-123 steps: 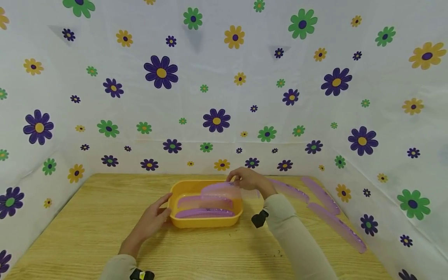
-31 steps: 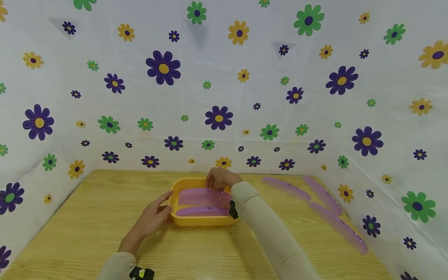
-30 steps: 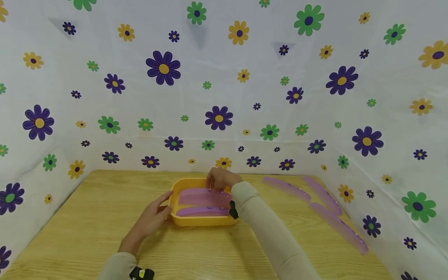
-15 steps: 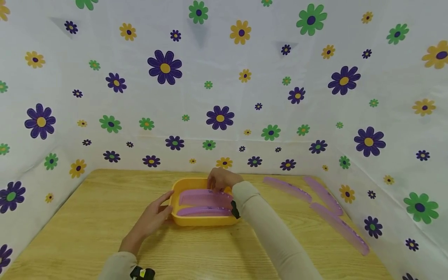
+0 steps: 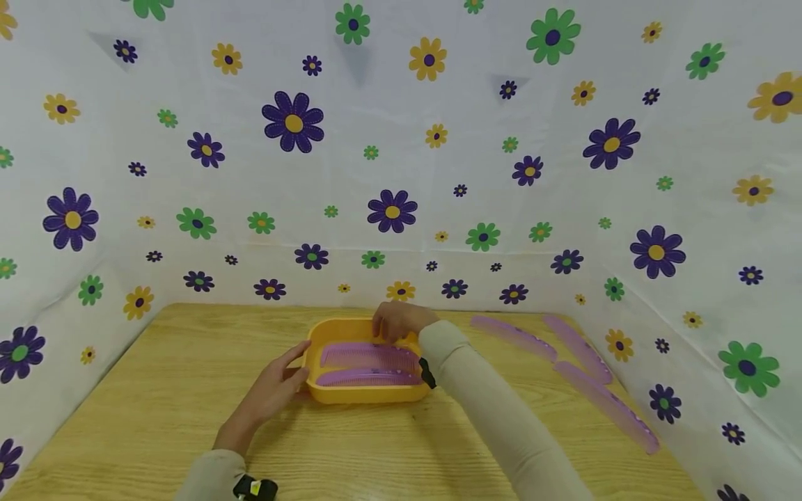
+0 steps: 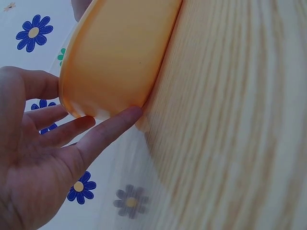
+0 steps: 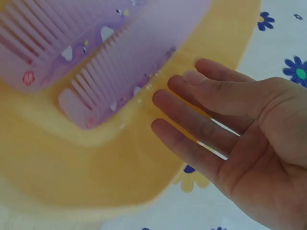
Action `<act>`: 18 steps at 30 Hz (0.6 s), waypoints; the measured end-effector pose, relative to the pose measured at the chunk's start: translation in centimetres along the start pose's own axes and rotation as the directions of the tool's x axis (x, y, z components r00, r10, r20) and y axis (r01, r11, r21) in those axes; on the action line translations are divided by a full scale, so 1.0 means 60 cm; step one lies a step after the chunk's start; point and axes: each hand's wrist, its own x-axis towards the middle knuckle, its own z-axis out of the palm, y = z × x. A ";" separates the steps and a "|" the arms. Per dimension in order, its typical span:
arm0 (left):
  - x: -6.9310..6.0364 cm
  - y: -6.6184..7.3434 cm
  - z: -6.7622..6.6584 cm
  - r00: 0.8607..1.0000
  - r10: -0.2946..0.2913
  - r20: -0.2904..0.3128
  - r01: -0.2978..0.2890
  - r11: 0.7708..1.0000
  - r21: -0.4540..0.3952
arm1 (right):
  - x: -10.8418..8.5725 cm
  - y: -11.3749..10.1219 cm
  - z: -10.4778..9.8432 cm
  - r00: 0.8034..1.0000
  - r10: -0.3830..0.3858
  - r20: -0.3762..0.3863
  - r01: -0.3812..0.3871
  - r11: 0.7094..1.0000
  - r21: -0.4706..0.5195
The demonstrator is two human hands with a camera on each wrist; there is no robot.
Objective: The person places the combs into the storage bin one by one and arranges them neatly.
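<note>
A yellow plastic basin (image 5: 370, 396) stands on the table with purple translucent combs lying in it. The front comb (image 5: 370, 378) and the rear comb (image 5: 366, 355) both run lengthwise; whether another lies beneath the rear one, I cannot tell. My left hand (image 5: 276, 383) touches the basin's left end from outside. In the left wrist view its fingers rest against the end wall, the thumb low near the table. Over the basin's back right side is my right hand (image 5: 404, 320). The right wrist view shows that right hand (image 7: 230, 129) with loosely extended fingers holding nothing, beside the combs.
Three more purple combs lie on the wooden table (image 5: 351, 452) to the right: one far comb (image 5: 514, 338), one beside the right wall (image 5: 579, 349) and one nearer comb (image 5: 608, 407). A flower-printed white sheet (image 5: 388, 160) rises at the back and both sides.
Four seconds ago my right hand held a comb above the basin; it has lowered it inside and let go. Over the last half second the hand has risen slightly. My left hand stays put.
</note>
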 end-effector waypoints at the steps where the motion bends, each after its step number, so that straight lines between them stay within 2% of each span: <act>1: 0.000 -0.001 0.000 1.000 0.000 0.001 0.000 1.000 -0.005 | -0.004 0.001 -0.003 1.000 -0.003 -0.003 0.003 1.000 -0.002; 12: 0.003 -0.003 0.002 1.000 -0.019 -0.004 0.019 1.000 -0.011 | -0.056 0.032 -0.041 0.990 -0.125 -0.060 0.126 0.992 0.021; 18: 0.002 0.003 0.003 1.000 -0.030 -0.008 0.030 0.999 0.015 | -0.085 0.063 -0.057 0.989 -0.097 -0.114 0.106 0.991 0.077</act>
